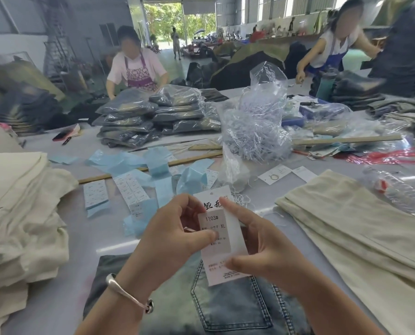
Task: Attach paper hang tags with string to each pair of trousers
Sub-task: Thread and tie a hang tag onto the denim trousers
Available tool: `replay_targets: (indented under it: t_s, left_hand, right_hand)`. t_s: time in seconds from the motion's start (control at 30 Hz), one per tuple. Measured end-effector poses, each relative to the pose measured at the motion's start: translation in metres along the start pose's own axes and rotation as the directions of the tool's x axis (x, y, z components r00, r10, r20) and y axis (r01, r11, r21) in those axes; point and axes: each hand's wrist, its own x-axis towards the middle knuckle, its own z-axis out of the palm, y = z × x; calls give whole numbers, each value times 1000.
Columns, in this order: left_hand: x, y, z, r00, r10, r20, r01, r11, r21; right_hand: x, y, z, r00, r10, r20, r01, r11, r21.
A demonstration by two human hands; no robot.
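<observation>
Both hands up on one tag, just above the jeans.

Left hand (175,235) pinches the tag (222,238) between thumb and fingers, and the right hand (262,245) grips its other edge the same way, so it's held upright over the back pocket of the jeans (225,303) lying at the near edge of the table (262,209). Only a bare strip of table between the cream stack (20,213) on the left and the folded cream trousers (358,226) on the right. A clear bag of strings (254,131) sits just behind, with blue tag strips (134,163) scattered alongside. Two other people (136,66) work on the far side, one beside the bagged pile (158,114).
</observation>
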Motion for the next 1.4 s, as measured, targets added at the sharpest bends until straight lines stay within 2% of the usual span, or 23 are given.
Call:
replay_targets:
  t_s: [0.37, 0.53, 0.63, 0.8, 0.87, 0.93, 0.97, 1.03, 1.1, 1.2, 1.3, 1.4]
  left_hand:
    - [-4, 5, 18, 991, 89, -101, -74, 987, 144]
    - [-9, 8, 20, 975, 170, -145, -127, 955, 267]
    - [-16, 11, 19, 952, 244, -185, -161, 913, 375]
    - [-25, 13, 18, 890, 388, -240, -176, 778, 603]
    - [-26, 12, 16, 900, 322, -292, -138, 849, 510]
    - [-26, 12, 14, 944, 139, -298, -69, 970, 235]
    - [-25, 11, 14, 969, 29, -245, -18, 999, 46]
    - [-24, 6, 15, 991, -110, -71, 81, 942, -325]
    - [-23, 3, 16, 991, -126, 48, 133, 840, -527]
    - [-22, -2, 19, 995, -76, 65, 100, 769, -632]
    - [-21, -4, 21, 999, -52, 14, 51, 821, -569]
    - [-21, -4, 23, 1000, 0, 0, 0, 878, -479]
  right_hand:
    - [-4, -3, -6, 996, -81, 39, 78, 993, 90]
    - [-4, -2, 0, 989, -141, 40, 133, 980, 146]
    - [-2, -3, 5, 988, -148, 36, 141, 977, 158]
    - [-1, -10, 12, 988, -153, 22, 143, 961, 236]
    - [-1, -12, 14, 984, -176, 17, 166, 953, 252]
    - [-2, -15, 15, 982, -190, 18, 180, 952, 249]
    - [-2, -16, 15, 981, -193, 22, 181, 950, 255]
    - [-2, -19, 15, 981, -193, 21, 179, 943, 279]
    - [-2, -21, 16, 983, -184, -5, 176, 933, 315]
    - [-1, -25, 14, 987, -149, -58, 159, 891, 425]
    - [1, -27, 12, 990, -84, -112, 129, 861, 493]
    - [4, -26, 15, 973, -63, -220, 152, 898, 413]
